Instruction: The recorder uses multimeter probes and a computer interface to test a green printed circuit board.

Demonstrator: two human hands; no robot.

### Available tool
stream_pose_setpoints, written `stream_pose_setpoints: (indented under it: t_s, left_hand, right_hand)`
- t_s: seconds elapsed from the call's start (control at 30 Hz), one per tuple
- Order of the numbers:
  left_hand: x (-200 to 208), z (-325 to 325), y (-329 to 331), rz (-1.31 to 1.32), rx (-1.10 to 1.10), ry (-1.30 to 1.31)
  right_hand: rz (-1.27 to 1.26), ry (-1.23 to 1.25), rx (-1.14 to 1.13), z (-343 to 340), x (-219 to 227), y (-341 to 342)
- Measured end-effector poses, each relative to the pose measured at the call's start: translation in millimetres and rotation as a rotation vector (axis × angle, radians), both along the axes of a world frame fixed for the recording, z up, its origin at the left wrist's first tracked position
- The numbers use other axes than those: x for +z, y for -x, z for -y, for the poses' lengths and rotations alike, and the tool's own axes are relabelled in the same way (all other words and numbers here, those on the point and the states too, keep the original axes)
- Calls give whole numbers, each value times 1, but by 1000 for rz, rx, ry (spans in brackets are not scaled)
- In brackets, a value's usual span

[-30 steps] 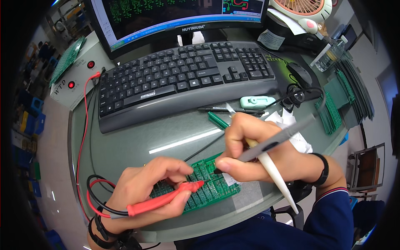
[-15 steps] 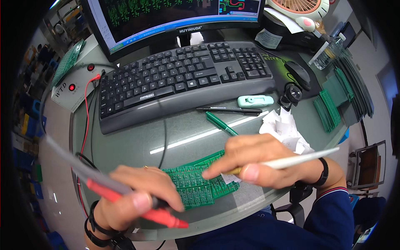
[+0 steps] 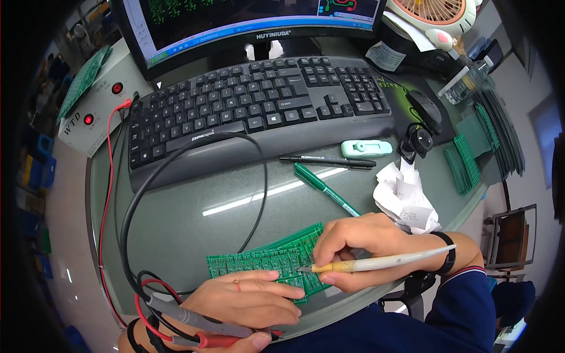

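Observation:
Green circuit board panels [image 3: 253, 262] lie overlapping near the desk's front edge. My left hand [image 3: 247, 301] presses them with its fingers stretched flat, while its thumb and palm keep hold of a grey test probe [image 3: 197, 319] and a red test probe [image 3: 215, 340]. From these probes, leads loop up and to the left. My right hand [image 3: 365, 241] pinches a craft knife [image 3: 388, 260] with a white tapered handle and yellowish collar. The knife's dark narrow tip is at the board surface, just beyond my left fingertips. Part of the panels is hidden under both hands.
Beyond the boards are a keyboard [image 3: 235, 117] and a monitor [image 3: 259, 29]. A green pen [image 3: 326, 189], black marker [image 3: 329, 162] and crumpled paper [image 3: 406, 200] lie to the right. Stacked boards [image 3: 462, 165] stand far right; a grey tester box [image 3: 97, 112] is at left.
My left hand has lowered and laid its fingers on the boards, with the probes now under it. My right hand has turned the knife so its tip meets the board.

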State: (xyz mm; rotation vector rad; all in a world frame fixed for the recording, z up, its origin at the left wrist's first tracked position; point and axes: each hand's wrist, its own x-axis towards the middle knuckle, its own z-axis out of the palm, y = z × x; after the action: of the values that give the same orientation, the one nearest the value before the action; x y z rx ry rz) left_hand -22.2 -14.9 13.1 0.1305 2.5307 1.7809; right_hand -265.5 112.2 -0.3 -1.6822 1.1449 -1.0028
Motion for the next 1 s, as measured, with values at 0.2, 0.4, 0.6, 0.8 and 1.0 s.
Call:
stream_pose_setpoints:
  t_s: [0.2, 0.4, 0.6, 0.8, 1.0]
  left_hand:
    - [1, -4, -2, -23, 39, 8]
    - [-2, -4, -2, -43, 47, 17]
    - [-1, -4, -1, -28, 45, 28]
    - [-1, -3, 0, -24, 47, 14]
    - [-3, -4, -1, -35, 57, 15]
  right_hand:
    - [-36, 130, 33, 4, -5, -2]
    - [-13, 143, 9, 3, -9, 0]
    - [-17, 75, -22, 2, -9, 0]
    - [-41, 95, -6, 3, -10, 0]
    - [-45, 92, -7, 4, -10, -1]
